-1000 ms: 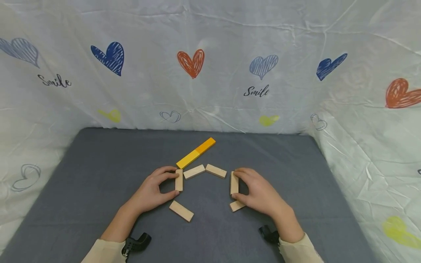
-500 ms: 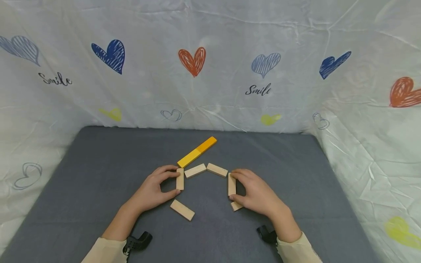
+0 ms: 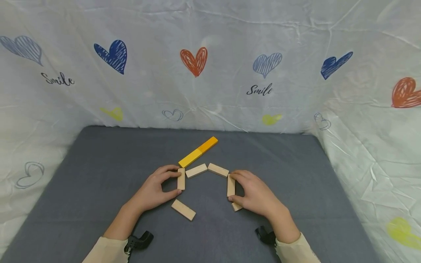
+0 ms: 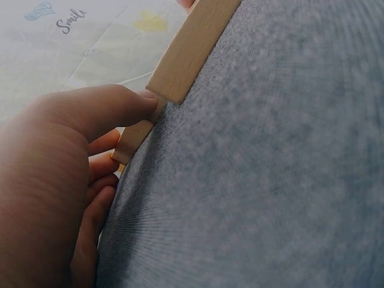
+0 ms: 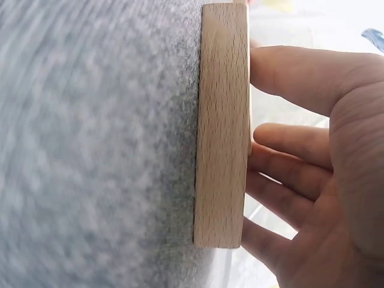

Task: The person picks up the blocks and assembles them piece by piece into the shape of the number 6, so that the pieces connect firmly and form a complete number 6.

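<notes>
On the grey mat (image 3: 98, 175), near its middle, the left hand (image 3: 152, 190) pinches a plain wooden block (image 3: 181, 178) end to end between thumb and forefinger, while the right hand (image 3: 254, 191) grasps a matching block (image 3: 231, 185) the same way — both blocks lie on the mat, pointing near to far. Between their far ends two more plain blocks (image 3: 196, 170) (image 3: 218, 170) meet in a shallow peak, with a yellow-and-orange bar (image 3: 198, 152) just beyond the left one. Nearer, a loose block (image 3: 183, 209) lies slanted on the left, and another (image 3: 236, 206) peeks from under the right hand — no container shows anywhere on the mat.
</notes>
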`<state>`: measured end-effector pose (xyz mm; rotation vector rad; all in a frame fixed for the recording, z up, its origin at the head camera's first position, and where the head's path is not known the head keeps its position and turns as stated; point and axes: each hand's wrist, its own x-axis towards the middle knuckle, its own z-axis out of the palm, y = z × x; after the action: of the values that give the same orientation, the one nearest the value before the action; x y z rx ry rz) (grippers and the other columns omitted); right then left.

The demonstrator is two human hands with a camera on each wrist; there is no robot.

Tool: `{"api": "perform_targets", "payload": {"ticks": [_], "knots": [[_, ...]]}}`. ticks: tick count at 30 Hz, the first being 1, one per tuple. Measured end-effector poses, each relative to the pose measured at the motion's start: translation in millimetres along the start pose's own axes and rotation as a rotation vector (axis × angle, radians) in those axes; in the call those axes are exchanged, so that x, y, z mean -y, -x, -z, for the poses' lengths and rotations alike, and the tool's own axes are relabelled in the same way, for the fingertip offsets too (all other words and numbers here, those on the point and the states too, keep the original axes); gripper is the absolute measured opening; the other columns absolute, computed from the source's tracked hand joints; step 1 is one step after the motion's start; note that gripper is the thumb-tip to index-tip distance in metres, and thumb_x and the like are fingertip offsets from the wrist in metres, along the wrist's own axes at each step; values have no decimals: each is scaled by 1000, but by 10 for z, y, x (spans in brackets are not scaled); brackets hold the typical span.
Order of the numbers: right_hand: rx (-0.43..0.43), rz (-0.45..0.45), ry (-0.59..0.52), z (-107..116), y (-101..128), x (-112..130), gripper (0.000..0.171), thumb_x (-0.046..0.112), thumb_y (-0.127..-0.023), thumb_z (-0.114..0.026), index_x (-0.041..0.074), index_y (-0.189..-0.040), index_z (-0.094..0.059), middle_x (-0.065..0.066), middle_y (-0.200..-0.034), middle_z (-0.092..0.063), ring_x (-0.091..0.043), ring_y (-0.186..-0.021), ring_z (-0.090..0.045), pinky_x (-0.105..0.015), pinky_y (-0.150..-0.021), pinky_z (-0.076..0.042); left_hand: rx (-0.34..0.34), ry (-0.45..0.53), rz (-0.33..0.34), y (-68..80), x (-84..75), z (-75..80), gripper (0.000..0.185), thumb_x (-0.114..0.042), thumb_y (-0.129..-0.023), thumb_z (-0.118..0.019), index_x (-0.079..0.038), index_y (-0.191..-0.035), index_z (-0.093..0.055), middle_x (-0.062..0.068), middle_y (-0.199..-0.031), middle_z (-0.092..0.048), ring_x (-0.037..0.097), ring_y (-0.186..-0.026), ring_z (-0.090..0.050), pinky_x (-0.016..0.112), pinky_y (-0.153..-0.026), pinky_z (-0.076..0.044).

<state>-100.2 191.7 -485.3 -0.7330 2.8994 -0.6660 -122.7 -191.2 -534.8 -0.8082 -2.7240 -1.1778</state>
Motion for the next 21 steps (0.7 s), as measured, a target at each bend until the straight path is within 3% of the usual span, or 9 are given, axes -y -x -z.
{"api": "perform_targets", "payload": {"ticks": [14, 21], "knots": [[13, -16, 27, -33, -12, -2, 74, 45, -91, -91, 9, -151, -65, -9, -155, -60, -34, -145, -55, -59, -117, -47, -7, -1, -18, -4, 2, -5, 55, -22, -88, -95, -16, -139, -75, 5, -151, -60, 33, -141, -56, 61, -111, -51], [6, -8, -27, -20, 11, -30, 74, 45, -93, -89, 11, -154, -63, -7, -156, -59, -32, -146, -55, -57, -117, -48, -19, -9, -26, 0, 12, -14, 55, -21, -87, -96, -15, -138, -75, 5, -150, -61, 34, -140, -57, 61, -110, -52]]}}
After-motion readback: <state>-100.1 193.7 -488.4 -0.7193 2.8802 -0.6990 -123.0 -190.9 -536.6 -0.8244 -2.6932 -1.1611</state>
